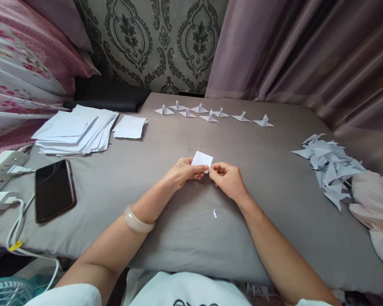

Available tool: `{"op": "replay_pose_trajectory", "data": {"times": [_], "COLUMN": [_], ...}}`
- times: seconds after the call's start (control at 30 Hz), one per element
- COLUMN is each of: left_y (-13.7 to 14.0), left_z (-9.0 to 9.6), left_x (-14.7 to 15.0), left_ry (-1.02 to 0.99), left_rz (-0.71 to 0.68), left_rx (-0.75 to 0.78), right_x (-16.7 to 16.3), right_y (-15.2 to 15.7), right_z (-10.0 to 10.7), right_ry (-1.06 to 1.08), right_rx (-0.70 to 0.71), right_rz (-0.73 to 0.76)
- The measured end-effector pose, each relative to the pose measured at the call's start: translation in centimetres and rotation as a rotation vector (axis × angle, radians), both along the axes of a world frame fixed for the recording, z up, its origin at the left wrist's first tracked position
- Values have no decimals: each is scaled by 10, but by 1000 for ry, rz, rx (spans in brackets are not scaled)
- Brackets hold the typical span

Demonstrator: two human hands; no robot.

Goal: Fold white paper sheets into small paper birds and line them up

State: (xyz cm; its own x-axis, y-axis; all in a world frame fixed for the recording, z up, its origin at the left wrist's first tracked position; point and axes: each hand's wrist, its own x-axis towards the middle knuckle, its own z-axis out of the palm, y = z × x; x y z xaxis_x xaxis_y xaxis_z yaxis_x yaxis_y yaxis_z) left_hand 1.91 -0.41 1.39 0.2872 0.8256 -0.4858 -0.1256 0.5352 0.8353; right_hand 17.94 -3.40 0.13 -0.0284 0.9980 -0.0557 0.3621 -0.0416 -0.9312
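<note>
A small folded square of white paper (pixel 202 159) is held up over the middle of the grey-covered table (pixel 178 221). My left hand (pixel 187 172) grips it from the left, thumb across its front and fingers behind. At its lower right corner, my right hand (pixel 226 176) pinches the paper's edge between thumb and fingertips, the other fingers curled. A tiny scrap of white paper (pixel 215 213) lies on the cloth nearer my body. Beyond the hands stand several folded paper pieces (pixel 209 117) with wide points and an upright middle, loosely in rows.
At the left lie a big stack of white paper (pixel 79 129) and a smaller stack (pixel 130 127). A phone (pixel 55 191) rests near a white power strip (pixel 3 170) with cables. Folded paper shapes (pixel 332 165) are heaped at the right beside a pale cloth (pixel 375 208).
</note>
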Motion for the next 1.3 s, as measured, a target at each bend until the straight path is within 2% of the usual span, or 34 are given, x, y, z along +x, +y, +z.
{"op": "replay_pose_trajectory", "data": {"times": [0.1, 0.23, 0.3, 0.37, 0.53, 0.67, 0.77, 0.9, 0.97, 1.03, 1.13, 1.2, 1.3], "left_y": [0, 0, 0, 0, 1, 0, -1, -1, -1, -1, 0, 1, 0], "left_z": [0, -2, -3, -4, -3, -3, -3, -1, 0, 0, -1, -3, -5], "left_x": [1, 1, 0, 0, 0, 2, 2, 1, -1, -2, -3, -4, -3], "left_ry": [0, -1, 2, 4, -7, -7, 2, -4, -24, -45, -68, -81, -66], "left_rz": [-10, -22, -17, -10, -18, -27, -41, -57, -55, -50, -33, -36, -67], "left_rx": [-3, -14, -22, -27, -16, -17, -26, -64, -77, -83, -57, -29, 25], "right_x": [-2, 2, 4, 6, 4, 2, 3, 11, 15, 20, 25, 26, 24], "right_y": [-1, -1, 0, 1, 0, 0, 0, 1, 2, 4, 7, 8, 10], "right_z": [-1, -2, -1, 1, 4, 1, 0, 0, 0, 0, 0, -1, -2], "right_ry": [-65, -338, -410, -374, -143, -132, -248, -579, -717, -769, -714, -605, -469], "right_rx": [48, 269, 334, 304, 114, 123, 200, 351, 339, 283, 261, 336, 517], "right_rz": [-15, -14, -25, -35, -22, -29, -8, -32, -105, -197, -260, -196, -25]}}
